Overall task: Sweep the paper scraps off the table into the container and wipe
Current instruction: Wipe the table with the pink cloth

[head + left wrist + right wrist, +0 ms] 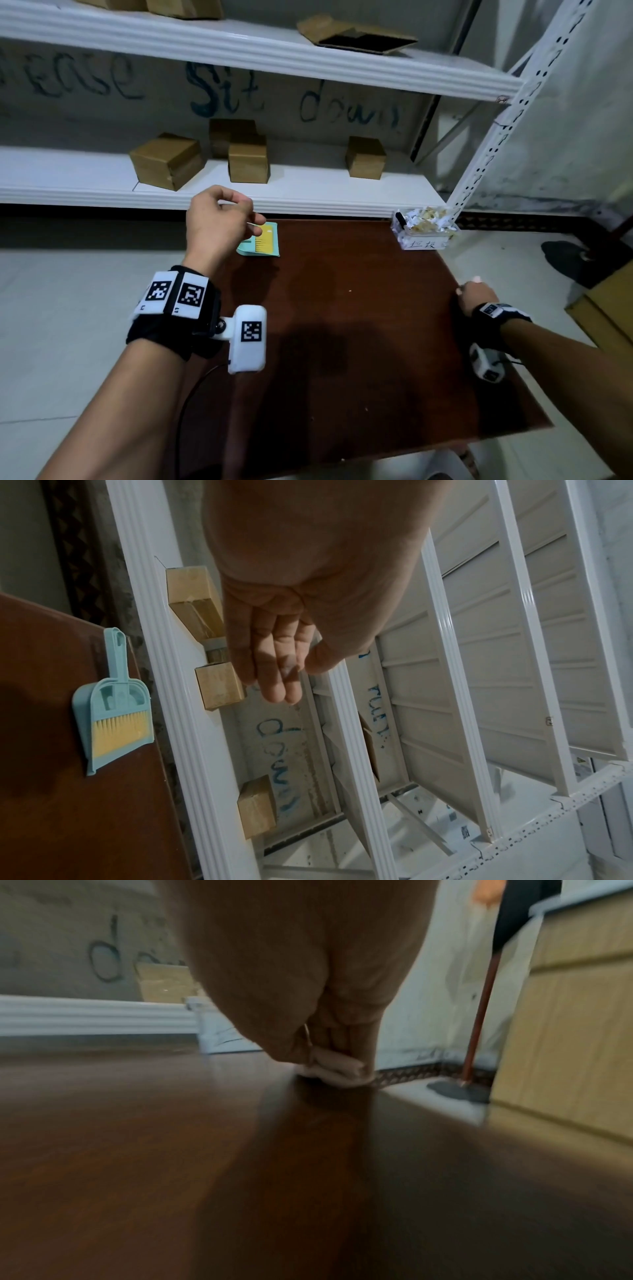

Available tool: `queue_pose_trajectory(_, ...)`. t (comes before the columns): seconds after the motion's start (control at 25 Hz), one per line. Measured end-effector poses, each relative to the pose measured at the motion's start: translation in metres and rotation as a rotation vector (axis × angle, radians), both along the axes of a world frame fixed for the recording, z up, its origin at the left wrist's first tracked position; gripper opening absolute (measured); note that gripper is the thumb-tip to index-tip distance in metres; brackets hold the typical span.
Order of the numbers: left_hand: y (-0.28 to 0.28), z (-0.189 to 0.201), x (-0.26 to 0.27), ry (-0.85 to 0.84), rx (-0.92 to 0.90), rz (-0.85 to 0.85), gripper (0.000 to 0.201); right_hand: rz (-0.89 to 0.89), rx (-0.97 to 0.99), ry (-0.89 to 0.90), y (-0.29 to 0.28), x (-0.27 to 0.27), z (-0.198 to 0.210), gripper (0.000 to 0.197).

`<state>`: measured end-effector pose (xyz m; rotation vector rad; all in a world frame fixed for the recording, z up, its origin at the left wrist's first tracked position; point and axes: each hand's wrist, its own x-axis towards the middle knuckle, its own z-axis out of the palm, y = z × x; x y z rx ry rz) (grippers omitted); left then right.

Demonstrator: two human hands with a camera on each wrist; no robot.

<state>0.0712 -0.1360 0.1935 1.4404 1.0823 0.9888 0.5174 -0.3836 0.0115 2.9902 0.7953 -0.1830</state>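
A clear container point(424, 228) full of paper scraps stands at the far right corner of the brown table point(342, 325). A blue dustpan with a yellow-bristled brush point(262, 241) point(113, 704) lies flat near the table's far left edge. My left hand point(236, 209) point(277, 669) hovers just above and in front of it, fingers relaxed, holding nothing. My right hand point(474, 294) sits at the table's right edge, fingers curled round a pale cloth point(334, 1070) pressed onto the wood. One tiny white speck point(349, 291) lies mid-table.
A white shelf point(308, 192) with several cardboard boxes runs just behind the table. A slotted shelf post point(479, 164) rises beside the container. On the floor to the right are a dark mop head point(565, 257) and a tan box point(603, 308).
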Motion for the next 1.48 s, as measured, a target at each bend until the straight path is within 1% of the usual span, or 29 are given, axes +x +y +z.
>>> queue_pose_trajectory(0.04,0.0,0.001,-0.001,-0.005,-0.006,0.002,0.014,-0.019,0.04,0.036,0.008,-0.008,-0.011,0.041)
queue_pose_trajectory(0.08,-0.001,0.001,-0.001,-0.01,-0.012,0.004,0.013,-0.03,0.089,0.063,0.017,-0.023,-0.018,0.052)
queue_pose_trajectory(0.12,-0.001,0.001,-0.002,-0.014,-0.014,0.005,0.011,-0.011,0.145,0.047,0.027,-0.037,-0.027,0.062)
queue_pose_trajectory(0.2,-0.001,0.002,-0.005,-0.022,-0.018,0.008,0.008,0.151,0.181,0.025,0.048,-0.069,-0.029,0.07)
queue_pose_trajectory(0.28,0.0,0.003,-0.008,-0.03,-0.023,0.014,0.007,0.346,0.149,0.064,0.074,-0.11,-0.023,0.074)
queue_pose_trajectory(0.32,0.001,0.004,-0.011,-0.034,-0.025,0.019,0.007,0.424,0.151,0.102,0.089,-0.14,-0.013,0.077)
queue_pose_trajectory(0.44,0.002,0.006,-0.023,-0.07,-0.035,0.035,0.006,0.634,0.191,0.153,0.134,-0.217,-0.007,0.084)
queue_pose_trajectory(0.52,0.002,0.007,-0.033,-0.086,-0.045,0.045,0.007,0.737,0.18,0.219,0.159,-0.265,-0.009,0.081)
queue_pose_trajectory(0.64,0.005,0.008,-0.047,-0.091,-0.035,0.069,0.003,0.813,0.067,0.241,0.189,-0.326,-0.009,0.056)
queue_pose_trajectory(0.72,0.008,0.01,-0.058,-0.108,-0.037,0.087,0.003,0.873,0.054,0.247,0.202,-0.362,-0.005,0.059)
queue_pose_trajectory(0.76,0.01,0.011,-0.062,-0.118,-0.041,0.091,0.004,0.894,0.083,0.281,0.209,-0.375,-0.005,0.059)
queue_pose_trajectory(0.8,0.011,0.012,-0.066,-0.125,-0.044,0.095,0.004,0.913,0.115,0.318,0.213,-0.386,-0.001,0.055)
queue_pose_trajectory(0.88,0.013,0.013,-0.073,-0.13,-0.04,0.098,0.006,0.948,0.154,0.376,0.223,-0.405,0.002,0.049)
queue_pose_trajectory(0.96,0.017,0.013,-0.078,-0.133,-0.04,0.103,0.007,0.956,0.16,0.417,0.229,-0.422,0.005,0.05)
queue_pose_trajectory(1.04,0.023,0.012,-0.083,-0.142,-0.045,0.113,0.007,0.913,0.206,0.503,0.23,-0.434,0.007,0.046)
queue_pose_trajectory(1.08,0.024,0.012,-0.085,-0.145,-0.045,0.118,0.006,0.887,0.204,0.519,0.229,-0.436,0.007,0.043)
queue_pose_trajectory(1.12,0.026,0.012,-0.087,-0.144,-0.043,0.123,0.005,0.892,0.186,0.501,0.229,-0.436,0.008,0.042)
queue_pose_trajectory(1.24,0.027,0.012,-0.088,-0.137,-0.039,0.127,0.004,0.921,0.185,0.569,0.221,-0.433,0.018,0.042)
queue_pose_trajectory(1.32,0.026,0.012,-0.086,-0.138,-0.045,0.128,0.006,1.02,0.137,0.525,0.213,-0.427,0.03,0.044)
queue_pose_trajectory(1.4,0.024,0.012,-0.08,-0.126,-0.048,0.129,0.009,1.141,0.113,0.401,0.205,-0.41,0.028,0.049)
queue_pose_trajectory(1.48,0.02,0.013,-0.072,-0.122,-0.045,0.121,0.012,1.127,0.046,0.322,0.194,-0.379,0.02,0.055)
